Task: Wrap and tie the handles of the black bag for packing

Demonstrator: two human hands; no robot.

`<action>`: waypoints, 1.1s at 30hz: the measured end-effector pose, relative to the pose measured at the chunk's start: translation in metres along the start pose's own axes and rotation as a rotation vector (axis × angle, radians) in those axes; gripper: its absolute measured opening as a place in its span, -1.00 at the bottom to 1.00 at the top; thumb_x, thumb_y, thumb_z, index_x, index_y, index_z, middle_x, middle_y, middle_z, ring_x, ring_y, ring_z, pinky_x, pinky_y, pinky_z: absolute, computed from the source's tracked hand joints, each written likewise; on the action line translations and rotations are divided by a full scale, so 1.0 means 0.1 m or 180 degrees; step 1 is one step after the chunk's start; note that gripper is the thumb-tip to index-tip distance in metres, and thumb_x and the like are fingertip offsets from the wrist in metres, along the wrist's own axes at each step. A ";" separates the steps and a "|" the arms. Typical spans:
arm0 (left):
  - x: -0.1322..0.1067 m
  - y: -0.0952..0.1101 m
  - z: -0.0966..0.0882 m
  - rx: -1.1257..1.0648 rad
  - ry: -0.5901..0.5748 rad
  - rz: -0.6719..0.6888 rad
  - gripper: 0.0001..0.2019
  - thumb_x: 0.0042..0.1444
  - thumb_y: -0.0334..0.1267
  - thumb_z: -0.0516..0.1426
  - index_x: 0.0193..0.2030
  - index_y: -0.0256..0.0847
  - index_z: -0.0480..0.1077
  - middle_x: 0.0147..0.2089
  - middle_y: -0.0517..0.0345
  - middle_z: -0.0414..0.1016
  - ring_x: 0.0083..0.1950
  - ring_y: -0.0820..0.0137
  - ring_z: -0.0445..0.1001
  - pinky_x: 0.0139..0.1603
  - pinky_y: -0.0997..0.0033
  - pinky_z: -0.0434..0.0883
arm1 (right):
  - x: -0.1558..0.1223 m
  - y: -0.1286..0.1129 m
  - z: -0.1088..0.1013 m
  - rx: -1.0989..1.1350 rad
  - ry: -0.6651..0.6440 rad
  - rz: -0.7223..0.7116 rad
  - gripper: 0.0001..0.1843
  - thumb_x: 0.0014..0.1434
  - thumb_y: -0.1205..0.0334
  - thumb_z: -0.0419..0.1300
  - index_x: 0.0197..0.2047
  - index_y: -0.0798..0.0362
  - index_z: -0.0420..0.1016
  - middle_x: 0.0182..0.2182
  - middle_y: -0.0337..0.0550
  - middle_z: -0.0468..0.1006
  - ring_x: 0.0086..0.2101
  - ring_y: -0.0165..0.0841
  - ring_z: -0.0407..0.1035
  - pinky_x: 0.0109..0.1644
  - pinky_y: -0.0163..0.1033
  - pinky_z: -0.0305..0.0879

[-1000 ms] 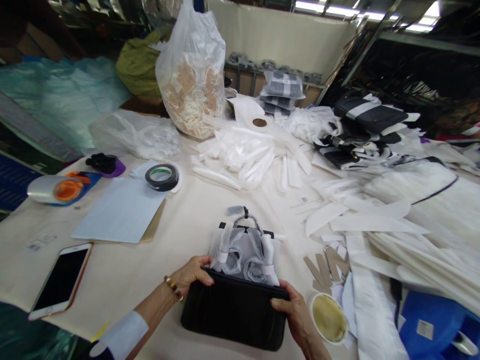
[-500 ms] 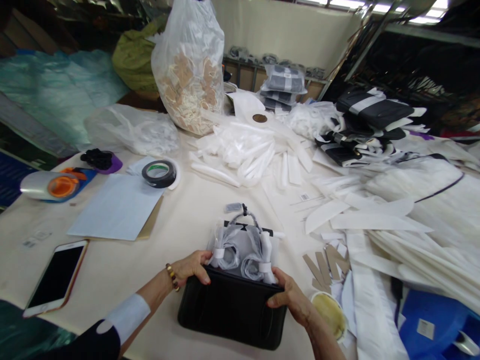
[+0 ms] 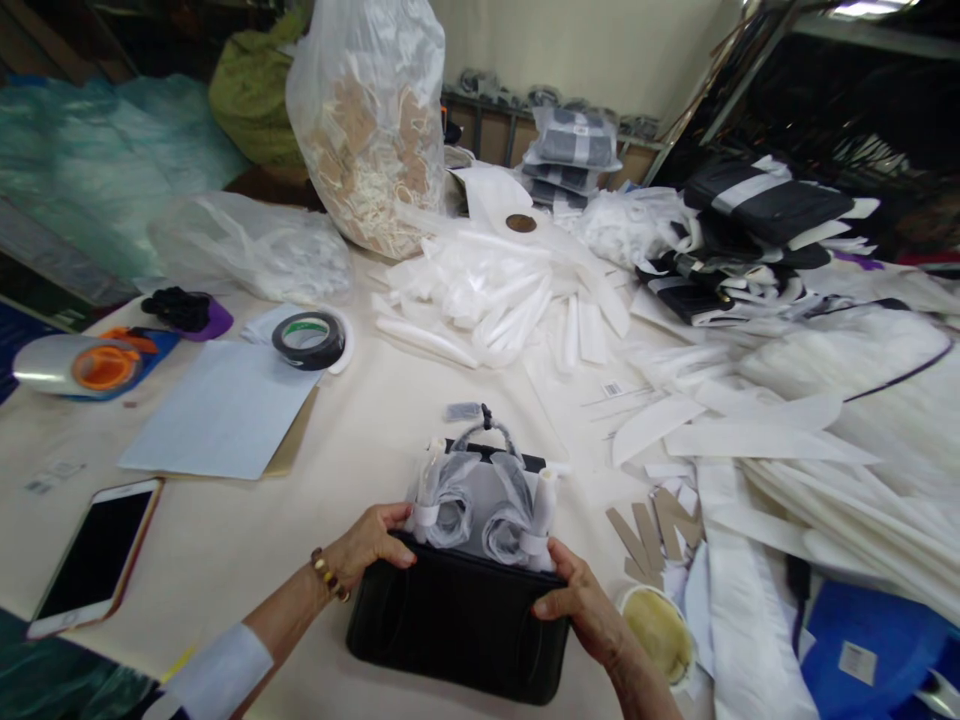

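A: Grip?
B: Left hand point(image 3: 367, 548) and right hand point(image 3: 585, 605) grasp the black bag point(image 3: 457, 625) by its rim, at the table point(image 3: 375, 410) (wrapped coils point(image 3: 452, 518) poking out).
A: Tip?
B: I'd hold both ends level.

Bright, soft light on the counter point(image 3: 360, 430), murky beyond it
Lit ceiling fixture point(image 3: 874, 8) pokes in past the far right corner, while the rack point(image 3: 862, 110) under it sinks into near-black. Shadows on the counter are pretty faint. Glossy highlights on the clear bag point(image 3: 367, 130) by the far edge; white strips point(image 3: 765, 440) toward the right edge look washed out, and the black case point(image 3: 457, 620) at the near edge loses detail. Wide-angle stretch at the sides, plus the blue-green plastic point(image 3: 97, 170) off the far left corner is kinda smeary.
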State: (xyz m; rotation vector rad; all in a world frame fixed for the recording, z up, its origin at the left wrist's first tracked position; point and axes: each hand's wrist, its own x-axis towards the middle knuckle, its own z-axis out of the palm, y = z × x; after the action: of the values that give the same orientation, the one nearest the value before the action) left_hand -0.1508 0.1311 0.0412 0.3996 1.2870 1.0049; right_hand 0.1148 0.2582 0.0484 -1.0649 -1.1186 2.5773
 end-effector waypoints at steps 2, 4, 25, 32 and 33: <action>-0.01 -0.02 0.01 0.0120 0.0184 0.0059 -0.56 -0.40 -0.30 0.23 -0.22 -0.29 0.47 -0.33 0.14 0.55 -0.21 0.22 0.46 -0.05 0.25 0.32 | 0.00 -0.04 0.05 -0.0066 0.0225 -0.0012 -0.35 -0.34 0.48 0.14 -0.06 0.05 0.41 -0.27 -0.29 0.58 -0.23 -0.24 0.42 -0.14 -0.24 0.26; -0.01 -0.03 0.02 0.0284 0.0356 0.0111 -0.57 -0.38 -0.25 0.22 -0.25 -0.30 0.47 -0.32 0.14 0.55 -0.19 0.20 0.47 -0.07 0.25 0.34 | 0.00 -0.07 0.09 -0.0200 0.0553 -0.0036 -0.38 -0.35 0.46 0.16 -0.09 0.06 0.44 -0.28 -0.29 0.59 -0.23 -0.25 0.41 -0.14 -0.25 0.26; 0.09 -0.61 0.42 0.5069 0.3119 0.2411 -0.32 0.23 -0.13 -0.07 0.32 -0.59 -0.22 0.17 -0.49 0.20 0.22 -0.06 0.17 0.15 -0.04 0.18 | 0.23 0.70 0.14 -0.5430 0.2971 -0.2412 -0.06 0.18 -0.19 -0.08 0.32 0.42 -0.23 0.10 0.42 0.21 0.10 0.09 0.09 0.05 0.18 0.14; 0.11 -0.71 0.38 0.4908 0.2991 0.2437 -0.31 0.18 -0.20 -0.03 0.31 -0.60 -0.22 0.27 -0.45 0.05 0.29 -0.01 0.05 0.21 0.00 0.13 | 0.31 0.83 0.07 -0.5508 0.2927 -0.2364 -0.01 0.17 -0.22 -0.11 0.29 0.52 -0.25 0.08 0.51 0.19 0.10 0.11 0.07 0.03 0.21 0.17; 0.12 -0.72 0.37 0.4911 0.2973 0.2435 -0.31 0.18 -0.21 -0.03 0.32 -0.59 -0.23 0.28 -0.44 0.03 0.29 -0.01 0.06 0.20 0.00 0.15 | 0.31 0.84 0.05 -0.5495 0.2899 -0.2357 -0.01 0.16 -0.22 -0.10 0.29 0.52 -0.25 0.08 0.51 0.19 0.10 0.11 0.07 0.03 0.21 0.17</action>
State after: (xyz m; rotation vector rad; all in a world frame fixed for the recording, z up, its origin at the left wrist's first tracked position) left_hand -0.0896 0.1116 -0.0087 1.8438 2.7675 0.5484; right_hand 0.1003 0.2066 -0.0239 -1.2281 -2.4842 0.0301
